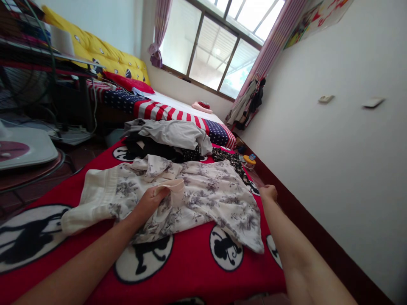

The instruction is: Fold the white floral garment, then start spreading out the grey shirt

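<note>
A floral garment [203, 199] is spread across the red blanket [190, 271], just in front of a pile of clothes [168, 140]. Its beige waistband [173, 188] is pinched in the closed left hand [149, 203]; the right hand [269, 192] is curled at the far edge, its grip on cloth not discernible. The fabric is judged light, limp and easily creased, best taken at band or hems

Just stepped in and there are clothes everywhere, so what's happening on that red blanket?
A person is handling a white floral garment spread on the red blanket. Their left hand grips a fold near its middle, while the right hand holds its far edge. A pile of grey and dark clothes lies just beyond.
</note>
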`<state>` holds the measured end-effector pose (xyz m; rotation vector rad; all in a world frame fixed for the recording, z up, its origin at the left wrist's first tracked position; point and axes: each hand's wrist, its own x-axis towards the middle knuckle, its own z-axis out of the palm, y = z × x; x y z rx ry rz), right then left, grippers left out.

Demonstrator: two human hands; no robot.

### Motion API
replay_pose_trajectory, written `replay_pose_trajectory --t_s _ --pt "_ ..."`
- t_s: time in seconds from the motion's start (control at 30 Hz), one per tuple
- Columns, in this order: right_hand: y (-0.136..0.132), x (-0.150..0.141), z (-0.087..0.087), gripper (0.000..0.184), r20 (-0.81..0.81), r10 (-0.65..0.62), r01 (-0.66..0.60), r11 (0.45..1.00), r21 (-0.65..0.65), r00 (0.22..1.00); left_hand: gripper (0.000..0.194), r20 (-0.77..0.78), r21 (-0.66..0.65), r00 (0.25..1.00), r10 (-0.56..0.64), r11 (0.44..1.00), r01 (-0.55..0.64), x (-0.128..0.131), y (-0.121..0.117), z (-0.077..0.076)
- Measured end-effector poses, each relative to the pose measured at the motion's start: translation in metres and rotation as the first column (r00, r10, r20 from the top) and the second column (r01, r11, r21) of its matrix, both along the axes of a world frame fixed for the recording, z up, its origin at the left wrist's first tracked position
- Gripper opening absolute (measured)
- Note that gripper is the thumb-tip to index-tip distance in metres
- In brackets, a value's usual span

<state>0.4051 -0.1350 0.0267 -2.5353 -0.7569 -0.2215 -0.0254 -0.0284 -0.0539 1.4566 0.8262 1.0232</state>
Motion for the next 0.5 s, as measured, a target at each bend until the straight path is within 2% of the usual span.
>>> replay_pose_trajectory --t_s 0.07,0.1,0.2,0.3,0.43,0.5 --pt "0.013 -0.005 -0.009 0.036 0.040 -0.001 0.000 1.000 0.018 0.999 0.046 -0.019 0.013 1.000 -0.010 1.000 0.010 -0.001 0.000 -0.001" --pt "0.022 -0.010 -0.014 0.037 0.047 0.040 -0.040 0.999 0.017 0.998 0.046 -0.027 0.017 1.000 -0.011 1.000 0.012 -0.001 0.001 -0.002" --pt "0.052 -0.025 -0.029 0.028 0.012 0.227 -0.226 0.974 -0.028 0.974 0.045 -0.036 0.024 0.999 -0.013 1.000 0.014 -0.001 0.001 -0.002" --pt "0.079 -0.041 -0.039 0.018 -0.084 0.371 -0.379 0.920 -0.104 0.925 0.046 -0.029 0.029 0.999 -0.014 0.999 0.015 -0.001 0.000 -0.001" --pt "0.113 -0.056 -0.039 0.018 -0.159 0.438 -0.461 0.872 -0.162 0.885 0.048 -0.007 0.024 1.000 -0.024 0.999 0.024 0.000 -0.001 0.000" --pt "0.131 -0.060 -0.035 0.027 -0.167 0.464 -0.488 0.858 -0.157 0.870 0.048 -0.003 0.018 1.000 -0.024 1.000 0.025 0.000 -0.001 -0.001"
